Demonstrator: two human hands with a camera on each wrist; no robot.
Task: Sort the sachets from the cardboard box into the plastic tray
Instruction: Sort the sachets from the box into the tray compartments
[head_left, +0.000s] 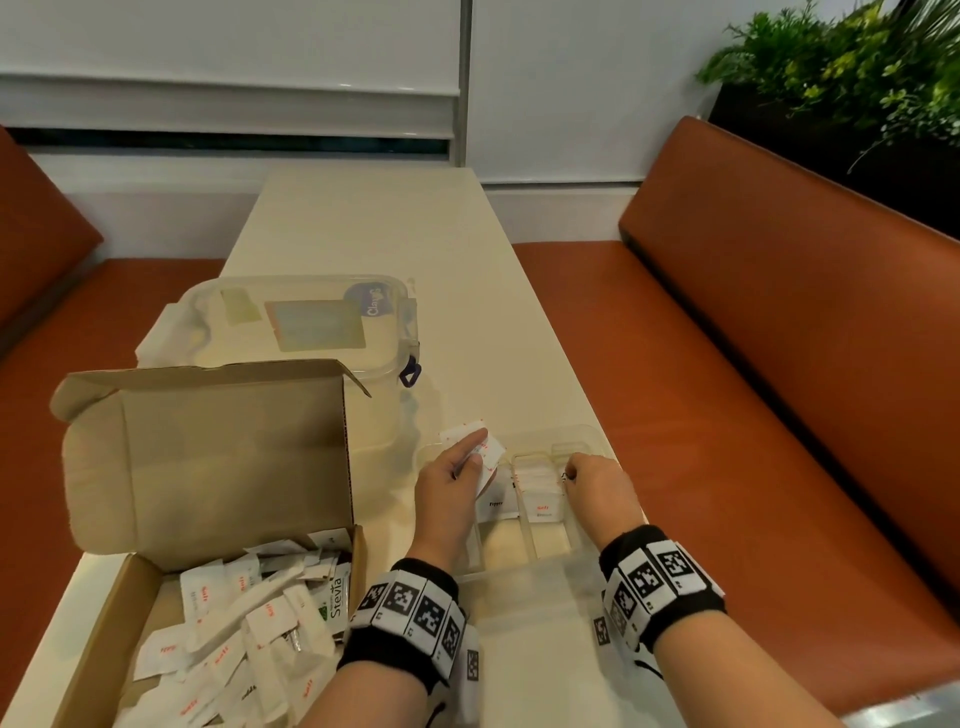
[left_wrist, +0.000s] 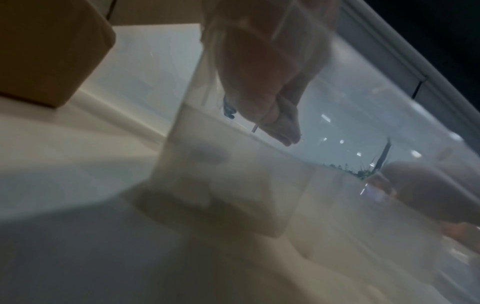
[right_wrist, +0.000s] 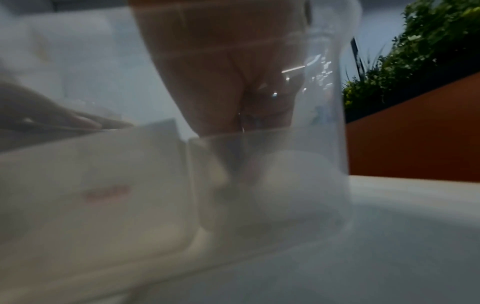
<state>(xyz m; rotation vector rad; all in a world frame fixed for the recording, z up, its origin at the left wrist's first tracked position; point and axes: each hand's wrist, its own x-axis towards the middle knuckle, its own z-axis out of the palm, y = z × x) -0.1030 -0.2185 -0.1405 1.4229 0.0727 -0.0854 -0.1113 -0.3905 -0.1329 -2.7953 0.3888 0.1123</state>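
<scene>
Table runs away from me toward 12 o'clock, cream top, orange bench seating either side. Cardboard box at 8 o'clock, lid flap up, a loose heap of sachets on its floor — mostly white with red print, one green-lettered. Behind it at 11 o'clock, a clear lidded container. Plastic tray at 4 o'clock, clear and divided into lanes; one lane holds a neat row of salt packets, the lane left of it a pepper packet.

My left hand sits over the tray's left lane and pinches a small fan of salt sachets between thumb and fingers. My right hand is curled at the far end of the filled lane; whether it holds anything I cannot tell — wrist views are fogged through the tray wall.

Handling, as I judge it: packets are featherweight, thin paper, limp and a bit slick against each other, so a fan could slide apart. Best taken flat by the sealed edges, a few at a time, and stood on edge in the lane.
</scene>
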